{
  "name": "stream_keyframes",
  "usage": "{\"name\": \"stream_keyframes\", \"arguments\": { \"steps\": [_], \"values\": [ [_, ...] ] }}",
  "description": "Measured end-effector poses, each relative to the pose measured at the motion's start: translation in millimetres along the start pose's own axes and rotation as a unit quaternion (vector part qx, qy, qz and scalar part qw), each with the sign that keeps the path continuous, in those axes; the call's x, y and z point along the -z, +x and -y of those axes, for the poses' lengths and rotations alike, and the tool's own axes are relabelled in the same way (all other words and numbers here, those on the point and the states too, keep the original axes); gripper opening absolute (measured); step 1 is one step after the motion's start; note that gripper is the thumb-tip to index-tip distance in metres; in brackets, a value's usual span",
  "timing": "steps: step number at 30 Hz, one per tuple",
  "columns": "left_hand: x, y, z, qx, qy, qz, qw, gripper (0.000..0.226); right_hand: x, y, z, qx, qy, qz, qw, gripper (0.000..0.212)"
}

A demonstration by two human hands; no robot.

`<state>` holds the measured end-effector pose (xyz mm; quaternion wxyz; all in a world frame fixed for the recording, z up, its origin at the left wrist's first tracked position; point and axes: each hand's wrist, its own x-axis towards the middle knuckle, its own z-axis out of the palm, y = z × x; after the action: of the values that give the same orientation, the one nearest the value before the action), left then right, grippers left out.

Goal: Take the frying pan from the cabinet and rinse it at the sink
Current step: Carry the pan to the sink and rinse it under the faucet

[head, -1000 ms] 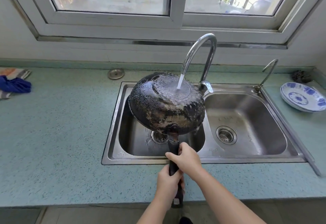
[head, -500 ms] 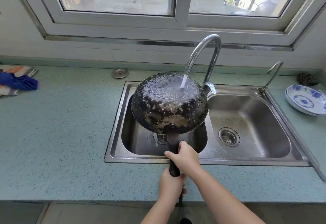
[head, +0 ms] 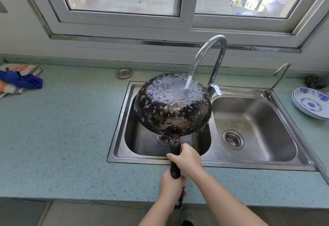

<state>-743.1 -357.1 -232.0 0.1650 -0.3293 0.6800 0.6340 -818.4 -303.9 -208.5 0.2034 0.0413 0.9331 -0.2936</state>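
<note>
A blackened frying pan (head: 172, 111) hangs upside down over the left basin of the steel double sink (head: 256, 163), its scorched, flaking underside facing up. Water runs from the curved faucet (head: 210, 54) onto the pan's base and spreads over it. My right hand (head: 187, 158) grips the dark handle (head: 175, 150) close to the pan. My left hand (head: 170, 186) holds the same handle lower down, near its end, over the counter's front edge.
A small second tap (head: 279, 76) stands at the sink's back right. Blue-and-white plates (head: 309, 102) and a scrubber (head: 315, 81) lie on the right counter. A blue cloth on a striped towel (head: 19, 80) lies far left; a sink plug (head: 124, 73) rests behind the left basin.
The pan has tipped flatter, so its base faces up more, and the water now lands further right on the base. Both hands keep their grip on the handle.
</note>
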Motion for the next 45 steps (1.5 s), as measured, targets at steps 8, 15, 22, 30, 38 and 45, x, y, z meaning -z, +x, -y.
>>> {"name": "stream_keyframes", "arguments": {
  "steps": [8, 15, 22, 30, 38, 45],
  "values": [
    [0.2, 0.8, 0.2, -0.003, -0.011, 0.008, 1.000, 0.005, 4.6, -2.0, 1.5, 0.004, 0.012, 0.005, 1.000, 0.036],
    [2.6, -0.4, -0.9, 0.006, -0.034, 0.014, 0.999, 0.003, 5.1, -1.3, 3.8, 0.005, 0.023, 0.011, 1.000, 0.038],
    [3.1, -0.7, -1.6, 0.014, -0.026, 0.008, 1.000, 0.003, 4.5, -0.1, 1.4, 0.003, 0.045, 0.016, 0.999, 0.036],
    [2.5, -2.6, -3.5, 0.018, -0.015, 0.000, 1.000, 0.003, 2.4, 2.7, -2.7, 0.005, 0.077, 0.018, 0.997, 0.036],
    [7.5, -3.8, -4.3, 0.002, 0.032, -0.030, 0.999, 0.006, 0.8, 4.4, -1.4, 0.003, 0.111, 0.038, 0.993, 0.033],
    [5.4, -5.8, -6.7, -0.007, 0.062, -0.034, 0.997, 0.012, 1.2, 5.1, -7.5, -0.004, 0.151, 0.034, 0.988, 0.028]
  ]
}}
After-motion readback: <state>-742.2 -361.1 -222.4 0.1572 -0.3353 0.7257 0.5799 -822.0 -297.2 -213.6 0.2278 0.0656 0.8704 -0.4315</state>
